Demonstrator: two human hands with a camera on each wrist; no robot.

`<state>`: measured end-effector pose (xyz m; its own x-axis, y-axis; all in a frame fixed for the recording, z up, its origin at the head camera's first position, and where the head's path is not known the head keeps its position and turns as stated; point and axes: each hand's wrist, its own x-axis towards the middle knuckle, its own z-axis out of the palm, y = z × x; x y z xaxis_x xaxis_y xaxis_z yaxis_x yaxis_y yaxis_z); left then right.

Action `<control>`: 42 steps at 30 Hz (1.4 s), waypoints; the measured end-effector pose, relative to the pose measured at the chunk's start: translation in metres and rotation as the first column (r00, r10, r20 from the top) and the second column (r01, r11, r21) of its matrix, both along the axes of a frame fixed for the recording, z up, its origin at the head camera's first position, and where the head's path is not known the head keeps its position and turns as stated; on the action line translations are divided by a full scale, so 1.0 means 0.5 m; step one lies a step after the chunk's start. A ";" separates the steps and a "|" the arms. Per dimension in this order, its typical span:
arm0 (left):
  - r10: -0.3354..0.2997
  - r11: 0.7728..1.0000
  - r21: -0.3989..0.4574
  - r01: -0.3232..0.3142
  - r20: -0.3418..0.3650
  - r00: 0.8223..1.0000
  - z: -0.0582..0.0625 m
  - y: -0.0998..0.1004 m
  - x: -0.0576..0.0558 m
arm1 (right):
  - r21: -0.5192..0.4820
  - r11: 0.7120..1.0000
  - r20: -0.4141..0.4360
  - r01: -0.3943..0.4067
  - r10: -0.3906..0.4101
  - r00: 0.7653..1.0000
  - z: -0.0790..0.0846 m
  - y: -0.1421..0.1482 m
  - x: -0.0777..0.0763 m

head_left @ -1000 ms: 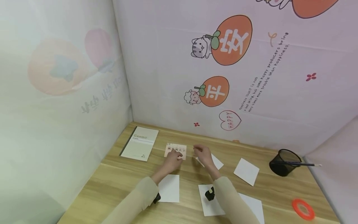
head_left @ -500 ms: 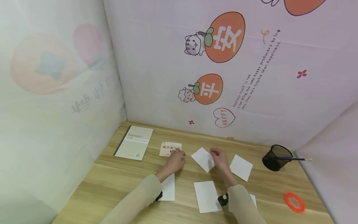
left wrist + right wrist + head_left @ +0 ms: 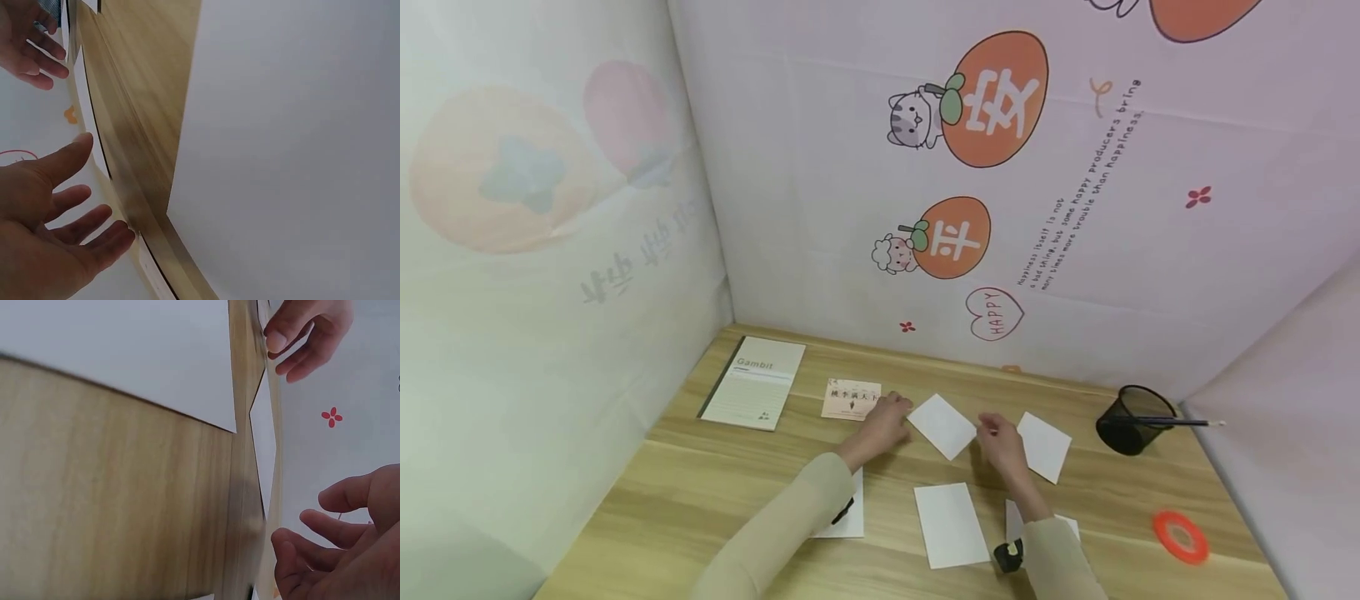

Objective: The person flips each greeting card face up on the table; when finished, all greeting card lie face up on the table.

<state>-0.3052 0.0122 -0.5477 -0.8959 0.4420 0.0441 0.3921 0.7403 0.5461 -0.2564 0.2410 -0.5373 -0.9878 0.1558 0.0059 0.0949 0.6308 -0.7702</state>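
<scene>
A blank white card [image 3: 943, 427] lies turned cornerwise on the wooden table between my hands. My left hand [image 3: 886, 422] is at its left corner, beside the printed card [image 3: 848, 398]. In the left wrist view the thumb and fingers of the left hand [image 3: 56, 225] are apart with nothing between them. Near the white card's right corner is my right hand [image 3: 1002, 442]. Its loosely bent fingers [image 3: 312, 556] hold nothing, and the thumb stands away from them. Whether either hand touches the card is hard to tell.
Other white cards lie around: one at the right [image 3: 1043, 447], one in front [image 3: 952, 525], others partly under the forearms. A notebook [image 3: 752, 383] lies back left. At right stand a black mesh pen holder [image 3: 1131, 421] with a pencil and a red-orange ring [image 3: 1181, 537]. Walls enclose the table.
My left hand has left the printed card and moved right to the white card's left corner. My right hand has shifted right, uncovering that white card. The head view has turned slightly.
</scene>
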 end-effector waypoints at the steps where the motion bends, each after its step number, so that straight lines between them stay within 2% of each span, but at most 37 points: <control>1: -0.010 1.000 -0.010 0.010 0.005 1.000 -0.003 0.004 -0.003 | 0.002 1.000 0.005 -0.002 0.002 1.000 -0.001 0.001 0.002; 7: -0.064 0.993 -0.096 0.062 -0.014 0.998 -0.017 0.026 -0.011 | -0.006 1.000 0.024 -0.029 0.029 0.999 0.003 0.003 0.019; 12: -0.096 0.987 -0.139 0.087 -0.056 0.994 -0.018 0.041 -0.013 | -0.032 0.999 0.039 -0.023 0.024 0.999 0.009 -0.005 0.027; 16: -0.104 0.985 -0.147 0.093 -0.071 0.992 -0.011 0.045 -0.010 | -0.058 0.998 0.041 -0.016 0.018 0.999 0.007 -0.014 0.025; 22: -0.126 0.972 -0.213 0.100 -0.109 0.986 -0.004 0.049 -0.004 | -0.064 0.998 0.040 -0.017 0.019 0.999 -0.001 -0.017 0.023; 29: -0.139 0.956 -0.278 0.095 -0.144 0.980 -0.012 0.054 -0.004 | -0.105 0.994 0.065 -0.014 0.021 0.998 0.000 -0.020 0.022; 42: -0.127 0.952 -0.299 0.069 -0.176 0.976 -0.014 0.056 -0.003 | -0.154 0.983 0.032 0.097 -0.093 0.995 -0.003 -0.016 0.009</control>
